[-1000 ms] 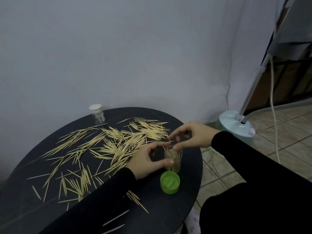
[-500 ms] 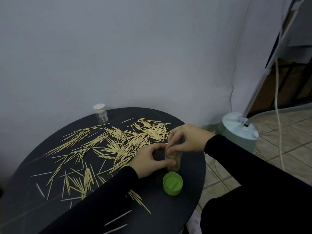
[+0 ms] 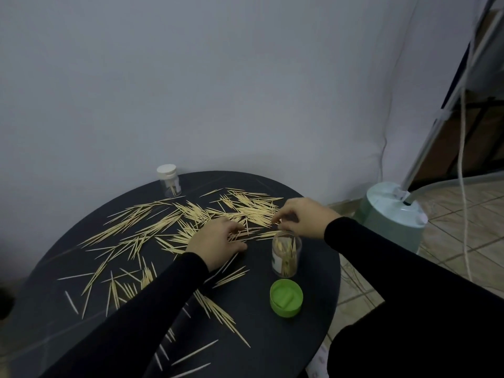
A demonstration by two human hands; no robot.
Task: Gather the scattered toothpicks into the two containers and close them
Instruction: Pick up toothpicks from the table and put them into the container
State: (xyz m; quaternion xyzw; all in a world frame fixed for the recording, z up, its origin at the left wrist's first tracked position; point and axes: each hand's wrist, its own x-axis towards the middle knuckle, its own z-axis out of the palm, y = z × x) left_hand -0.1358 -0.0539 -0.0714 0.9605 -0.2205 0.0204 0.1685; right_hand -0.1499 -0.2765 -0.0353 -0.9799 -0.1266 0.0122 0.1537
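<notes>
Lying beside the scattered pale wooden toothpicks (image 3: 191, 222) on the round black counter (image 3: 313, 309), the open clear plastic jar (image 3: 286, 253) was kept within reach while toothpicks were pinched by the right hand (image 3: 302, 216) and raked under the left hand (image 3: 218, 241), its fingers curled on them.

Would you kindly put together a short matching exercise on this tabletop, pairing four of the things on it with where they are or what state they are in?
Things:
1. green lid
2. open jar
3. white-capped jar
4. left hand

Places or states:
A. at the far edge of the table, near the wall, closed
B. upright, uncovered, partly filled with toothpicks
C. resting on the scattered toothpicks
D. lying on the table nearer the person than the open jar

Pairs: 1-D, 2-B, 3-A, 4-C
</notes>
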